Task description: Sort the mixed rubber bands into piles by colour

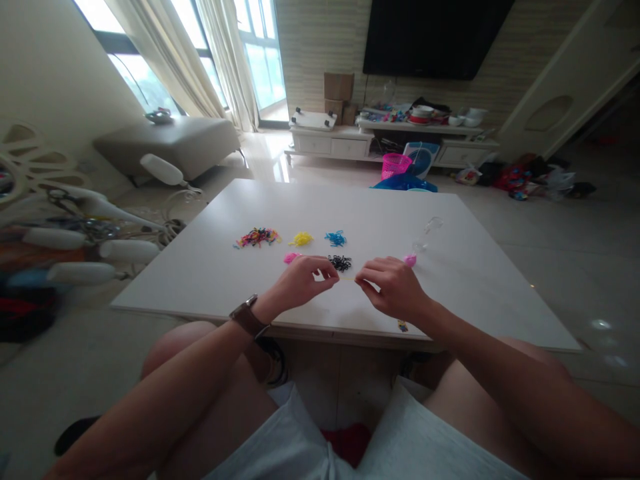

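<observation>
A thin yellow rubber band is stretched between my two hands, above the near part of the white table. My left hand, with a watch on its wrist, pinches one end; my right hand pinches the other. Just beyond them lies a pile of black bands. A pink pile is partly hidden behind my left hand. Farther back are a mixed-colour pile, a yellow pile and a blue pile. A small pink item sits beyond my right hand.
Clear plastic pieces lie on the right of the table. A small multicoloured item is at the near edge under my right forearm. Past the table stand a pink basket and a cabinet. A lamp-like fixture is at left.
</observation>
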Tool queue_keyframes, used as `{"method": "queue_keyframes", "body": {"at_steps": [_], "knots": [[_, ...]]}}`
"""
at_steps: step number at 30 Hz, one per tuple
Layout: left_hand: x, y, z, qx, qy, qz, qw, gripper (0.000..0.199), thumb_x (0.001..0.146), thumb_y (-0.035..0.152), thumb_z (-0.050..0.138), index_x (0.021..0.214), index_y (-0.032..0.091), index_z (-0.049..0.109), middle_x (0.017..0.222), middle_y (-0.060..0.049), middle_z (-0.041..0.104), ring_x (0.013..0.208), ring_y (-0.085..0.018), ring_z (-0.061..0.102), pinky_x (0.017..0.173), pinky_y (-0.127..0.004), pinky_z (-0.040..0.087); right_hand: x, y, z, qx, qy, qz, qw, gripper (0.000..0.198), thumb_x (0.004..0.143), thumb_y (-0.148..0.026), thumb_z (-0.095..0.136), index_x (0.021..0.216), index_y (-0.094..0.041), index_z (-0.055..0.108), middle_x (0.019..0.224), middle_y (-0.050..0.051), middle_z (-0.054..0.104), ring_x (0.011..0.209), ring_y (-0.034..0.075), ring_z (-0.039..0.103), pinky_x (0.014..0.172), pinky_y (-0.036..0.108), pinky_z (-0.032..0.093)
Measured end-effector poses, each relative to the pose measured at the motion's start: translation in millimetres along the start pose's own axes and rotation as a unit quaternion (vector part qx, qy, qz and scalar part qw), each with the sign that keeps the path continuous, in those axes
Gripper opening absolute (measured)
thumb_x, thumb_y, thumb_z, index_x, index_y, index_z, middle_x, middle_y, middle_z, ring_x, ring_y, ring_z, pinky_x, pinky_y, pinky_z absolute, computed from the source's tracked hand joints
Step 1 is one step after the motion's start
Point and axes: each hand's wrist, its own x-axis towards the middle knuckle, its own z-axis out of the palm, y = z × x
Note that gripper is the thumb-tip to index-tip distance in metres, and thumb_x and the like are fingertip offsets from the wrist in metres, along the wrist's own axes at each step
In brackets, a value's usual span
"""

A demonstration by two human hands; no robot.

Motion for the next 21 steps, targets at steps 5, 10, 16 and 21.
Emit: {"method": "queue_keyframes", "body": {"at_steps": [5, 10, 16, 21], "knots": [[1.4, -2.0, -9.7, 0.025, 0.03, 0.011, 0.999, 0.008, 0.084, 0.018, 0.065, 0.079, 0.019, 0.071, 0.078, 0.0, 0.07, 0.073, -0.012, 0.062, 0.069, -0.023, 0.049, 3.1, 6.1, -8.3, 0.018, 0.032, 0.023, 0.999, 0.018, 0.093, -0.02, 0.055, 0.08, -0.019, 0.067, 0.078, 0.004, 0.067, 0.073, 0.017, 0.056, 0.071, 0.03, 0.034], [-6.2, -1.0, 5.8, 0.05, -0.022, 0.041, 0.998, 0.009, 0.085, 0.014, 0.062, 0.082, 0.019, 0.069, 0.081, -0.001, 0.068, 0.075, -0.013, 0.06, 0.071, -0.025, 0.047, -1.7, -0.9, 7.0, 0.02, -0.013, -0.026, 0.999, 0.015, 0.091, -0.016, 0.054, 0.082, -0.018, 0.065, 0.08, 0.004, 0.066, 0.072, 0.016, 0.055, 0.07, 0.03, 0.034], [-12.6, 2.4, 14.8, 0.074, -0.054, 0.04, 0.995, 0.007, 0.088, 0.015, 0.058, 0.087, 0.018, 0.065, 0.086, -0.003, 0.066, 0.077, -0.014, 0.059, 0.07, -0.025, 0.046, -8.3, -4.8, 19.6, 0.029, -0.047, -0.024, 0.998, 0.013, 0.091, -0.017, 0.053, 0.083, -0.019, 0.063, 0.081, 0.004, 0.065, 0.072, 0.016, 0.055, 0.07, 0.028, 0.034], [-13.6, 4.6, 11.8, 0.084, -0.055, 0.044, 0.994, 0.006, 0.088, 0.017, 0.06, 0.091, 0.019, 0.065, 0.089, -0.003, 0.066, 0.079, -0.014, 0.06, 0.071, -0.026, 0.046, -11.6, -3.2, 18.2, 0.031, -0.05, -0.016, 0.998, 0.012, 0.092, -0.018, 0.054, 0.084, -0.019, 0.063, 0.082, 0.004, 0.065, 0.072, 0.016, 0.055, 0.07, 0.028, 0.034]]}}
